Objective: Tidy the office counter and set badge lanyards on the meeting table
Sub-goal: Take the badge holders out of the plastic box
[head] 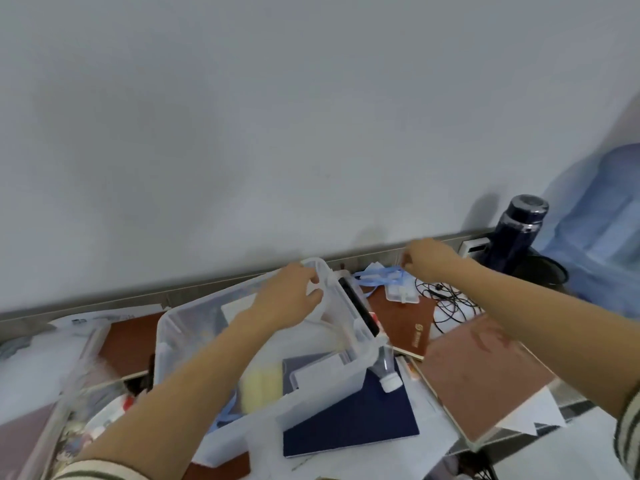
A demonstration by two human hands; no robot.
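While my left hand (291, 296) grips the handle (327, 282) of the clear bin (180, 341), my right hand (429, 259) pinches a blue lanyard (377, 274) just right of the bin, its badge sleeve (401, 293) resting on a brown notebook (410, 327).

Nothing here can be read with certainty. The brown notebook (398, 317), right of centre, bears a small round gold logo with a short line of gold characters beside it, close to its near edge. Both are too blurred to make out. A paper (90, 320) at the far left carries a small dark printed mark and some faint lines, too small to read. The clear badge holders (401, 294) on the blue lanyards (377, 273), far and right of centre, are too blurred to tell whether they carry any print.
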